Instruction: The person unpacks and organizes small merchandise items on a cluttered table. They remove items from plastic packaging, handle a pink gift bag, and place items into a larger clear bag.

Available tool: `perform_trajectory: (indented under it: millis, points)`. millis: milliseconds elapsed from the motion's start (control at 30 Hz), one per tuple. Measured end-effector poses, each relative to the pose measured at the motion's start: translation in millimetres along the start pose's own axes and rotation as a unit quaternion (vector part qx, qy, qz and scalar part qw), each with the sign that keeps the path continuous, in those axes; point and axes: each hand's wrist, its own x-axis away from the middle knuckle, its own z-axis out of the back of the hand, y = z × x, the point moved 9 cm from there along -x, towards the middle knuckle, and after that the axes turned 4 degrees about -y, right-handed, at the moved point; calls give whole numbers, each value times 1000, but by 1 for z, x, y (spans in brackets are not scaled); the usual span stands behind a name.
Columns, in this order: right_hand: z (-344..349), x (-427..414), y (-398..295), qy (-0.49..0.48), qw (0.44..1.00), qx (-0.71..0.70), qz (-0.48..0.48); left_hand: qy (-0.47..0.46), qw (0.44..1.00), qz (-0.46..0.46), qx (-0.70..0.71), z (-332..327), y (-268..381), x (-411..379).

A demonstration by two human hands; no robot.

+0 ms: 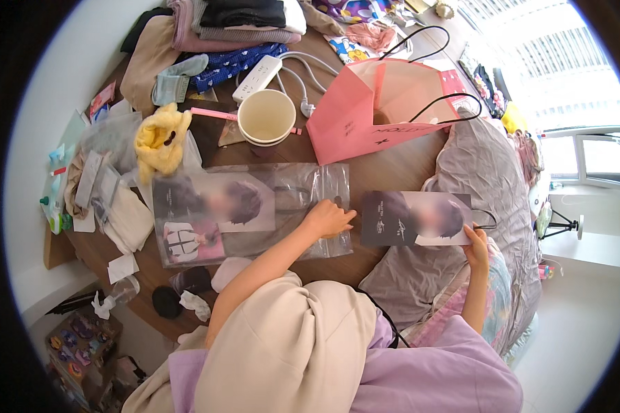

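My right hand (476,245) grips the lower right corner of a flat printed piece (416,219), a card or small paper bag. It carries a portrait and writing, and a black cord loop (488,219) sticks out at its right end. My left hand (328,219) lies with curled fingers over the right end of a clear plastic bag (336,180); whether it pinches the film is not plain. Inside that bag are a larger print (240,201) of similar design and a smaller picture with a pink background (194,241).
A pink paper bag (341,113) with black handles stands behind, beside stacked paper cups (266,116) and a power strip (257,77). A yellow plush item (163,139) sits at left. Folded clothes (237,31) rise at the back; grey bedding (488,165) lies right.
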Motion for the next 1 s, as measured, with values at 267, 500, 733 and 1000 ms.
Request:
perform_trajectory:
  millis: [267, 500, 733, 1000]
  points:
    - [6, 2, 5, 37, 999, -3, -19, 23, 999, -1, 35, -8, -5, 3]
    - [5, 0, 6, 19, 999, -21, -19, 189, 930, 205, 239, 12, -38, 30]
    - [-24, -2, -10, -18, 1000, -10, -11, 317, 844, 257, 348, 50, -40, 71]
    - [-21, -9, -20, 5, 1000, -25, 8, 397, 692, 252, 547, 38, -52, 92]
